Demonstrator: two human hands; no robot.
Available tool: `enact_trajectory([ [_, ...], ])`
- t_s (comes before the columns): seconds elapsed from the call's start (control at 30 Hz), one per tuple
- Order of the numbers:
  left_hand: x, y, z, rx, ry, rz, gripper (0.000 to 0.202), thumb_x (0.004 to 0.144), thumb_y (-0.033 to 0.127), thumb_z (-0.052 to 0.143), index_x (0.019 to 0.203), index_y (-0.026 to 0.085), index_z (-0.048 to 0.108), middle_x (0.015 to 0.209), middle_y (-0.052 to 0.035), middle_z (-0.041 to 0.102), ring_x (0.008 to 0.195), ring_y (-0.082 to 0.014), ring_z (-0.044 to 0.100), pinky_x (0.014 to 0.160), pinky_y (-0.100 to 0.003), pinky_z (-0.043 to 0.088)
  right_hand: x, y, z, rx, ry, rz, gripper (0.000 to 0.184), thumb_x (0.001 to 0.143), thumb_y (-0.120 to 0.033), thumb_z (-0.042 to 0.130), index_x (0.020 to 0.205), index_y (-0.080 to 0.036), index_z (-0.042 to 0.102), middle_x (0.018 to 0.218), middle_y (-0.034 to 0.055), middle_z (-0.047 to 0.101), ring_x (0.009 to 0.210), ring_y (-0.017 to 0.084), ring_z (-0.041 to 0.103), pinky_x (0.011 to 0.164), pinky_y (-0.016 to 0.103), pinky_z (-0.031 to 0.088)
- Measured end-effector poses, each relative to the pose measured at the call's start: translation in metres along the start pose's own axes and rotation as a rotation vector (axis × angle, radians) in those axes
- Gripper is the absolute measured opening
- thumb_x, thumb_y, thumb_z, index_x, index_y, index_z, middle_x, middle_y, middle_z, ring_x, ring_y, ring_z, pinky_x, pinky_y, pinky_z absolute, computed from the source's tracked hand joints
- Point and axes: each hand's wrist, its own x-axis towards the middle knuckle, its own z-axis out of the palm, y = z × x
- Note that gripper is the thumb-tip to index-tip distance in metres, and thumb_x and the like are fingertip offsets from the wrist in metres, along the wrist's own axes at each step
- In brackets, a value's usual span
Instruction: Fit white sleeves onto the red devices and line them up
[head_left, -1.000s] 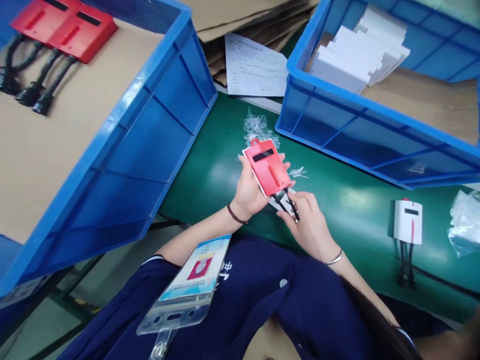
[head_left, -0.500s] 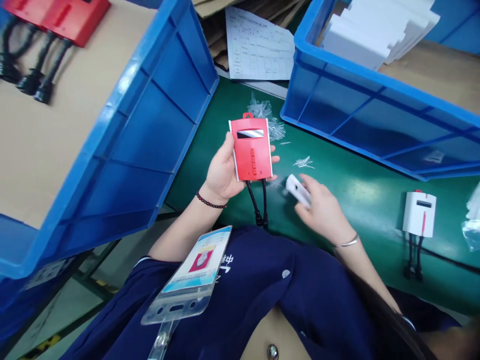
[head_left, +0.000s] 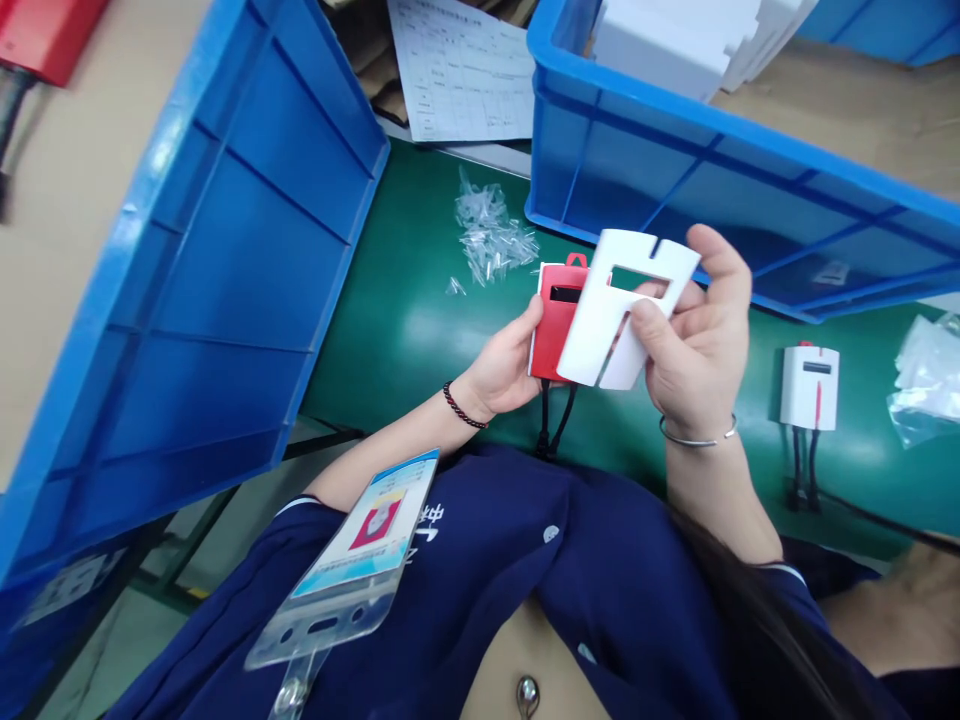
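Note:
My left hand is closed around a red device with a dark display window, a red loop at its top and short black cables hanging below. Gripped between the thumb and fingers of my right hand is a white cover, tilted, with a rectangular window and a long slot. The cover hides the right part of the red device; whether the two touch I cannot tell.
Small clear plastic pieces lie beyond my left hand. A blue crate stands at left, holding red devices; another blue crate holds white parts. At right are a white-covered device, a plastic bag and another person's arm.
My right hand has lifted and turned the white cover, bringing it up in front of the red device. My left hand still holds the device, and the camera view has shifted right.

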Motion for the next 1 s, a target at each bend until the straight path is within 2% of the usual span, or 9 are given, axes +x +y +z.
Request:
enact_trajectory([
  [0.13, 0.002, -0.001, 0.010, -0.034, 0.009, -0.016, 0.045, 0.105, 0.044, 0.038, 0.124, 0.017, 0.068, 0.125, -0.0089, 0.072, 0.128, -0.0278, 0.062, 0.110, -0.043, 0.050, 0.004, 0.004, 0.011, -0.058, -0.070, -0.030, 0.058, 0.100, -0.057, 0.044, 0.148, -0.030, 0.027, 0.112, 0.0086, 0.062, 0.103, 0.025, 0.068, 0.079, 0.043, 0.062],
  [0.27, 0.000, 0.000, 0.014, -0.015, 0.010, -0.032, 0.044, 0.104, 0.043, 0.039, 0.129, 0.018, 0.065, 0.122, -0.0089, 0.073, 0.122, -0.0306, 0.065, 0.106, -0.049, 0.052, 0.007, 0.006, 0.007, -0.234, -0.037, -0.082, 0.056, 0.098, -0.055, 0.050, 0.146, -0.027, 0.040, 0.126, 0.0129, 0.056, 0.113, 0.031, 0.062, 0.084, 0.049, 0.060],
  [0.4, -0.002, 0.002, 0.018, -0.020, 0.017, -0.032, 0.046, 0.105, 0.042, 0.033, 0.132, 0.020, 0.064, 0.120, -0.0071, 0.073, 0.120, -0.0295, 0.066, 0.104, -0.048, 0.054, 0.012, 0.010, -0.001, -0.284, -0.032, -0.117, 0.052, 0.095, -0.054, 0.058, 0.138, -0.028, 0.050, 0.120, 0.0099, 0.057, 0.109, 0.029, 0.060, 0.084, 0.048, 0.060],
  [0.57, -0.004, 0.006, 0.024, -0.014, 0.046, -0.053, 0.052, 0.106, 0.046, 0.026, 0.132, 0.019, 0.063, 0.117, -0.0072, 0.074, 0.122, -0.0295, 0.064, 0.103, -0.048, 0.054, 0.013, 0.011, -0.002, -0.350, -0.048, -0.117, 0.049, 0.094, -0.055, 0.059, 0.134, -0.028, 0.054, 0.114, 0.0091, 0.057, 0.105, 0.027, 0.060, 0.081, 0.045, 0.060],
  [0.67, -0.006, 0.005, 0.022, -0.002, 0.014, -0.038, 0.050, 0.104, 0.049, 0.035, 0.132, 0.018, 0.062, 0.118, -0.0090, 0.073, 0.123, -0.0315, 0.064, 0.104, -0.049, 0.053, 0.012, 0.011, -0.002, -0.366, -0.050, -0.099, 0.047, 0.093, -0.055, 0.060, 0.130, -0.027, 0.057, 0.113, 0.0094, 0.056, 0.105, 0.027, 0.060, 0.081, 0.046, 0.059],
  [0.77, -0.007, 0.003, 0.016, 0.061, -0.015, 0.005, 0.042, 0.097, 0.033, 0.054, 0.135, 0.017, 0.059, 0.119, -0.0106, 0.073, 0.120, -0.0322, 0.065, 0.106, -0.051, 0.051, 0.011, 0.010, -0.002, -0.362, -0.049, -0.101, 0.047, 0.093, -0.055, 0.060, 0.129, -0.026, 0.058, 0.113, 0.0095, 0.055, 0.105, 0.027, 0.060, 0.081, 0.046, 0.059],
  [0.87, -0.008, 0.001, 0.012, 0.118, -0.030, 0.013, 0.050, 0.089, 0.021, 0.060, 0.139, 0.018, 0.055, 0.119, -0.0114, 0.073, 0.117, -0.0323, 0.067, 0.109, -0.054, 0.048, 0.010, 0.010, -0.003, -0.362, -0.053, -0.103, 0.046, 0.093, -0.056, 0.060, 0.130, -0.027, 0.057, 0.114, 0.0090, 0.055, 0.107, 0.028, 0.060, 0.081, 0.046, 0.059],
  [1.0, -0.008, -0.002, 0.008, 0.151, -0.019, 0.038, 0.048, 0.090, 0.026, 0.063, 0.137, 0.019, 0.056, 0.119, -0.0109, 0.072, 0.118, -0.0323, 0.066, 0.109, -0.054, 0.048, 0.008, 0.010, -0.004, -0.339, -0.049, -0.068, 0.048, 0.091, -0.057, 0.062, 0.128, -0.027, 0.058, 0.114, 0.0093, 0.056, 0.109, 0.028, 0.059, 0.081, 0.046, 0.058],
])
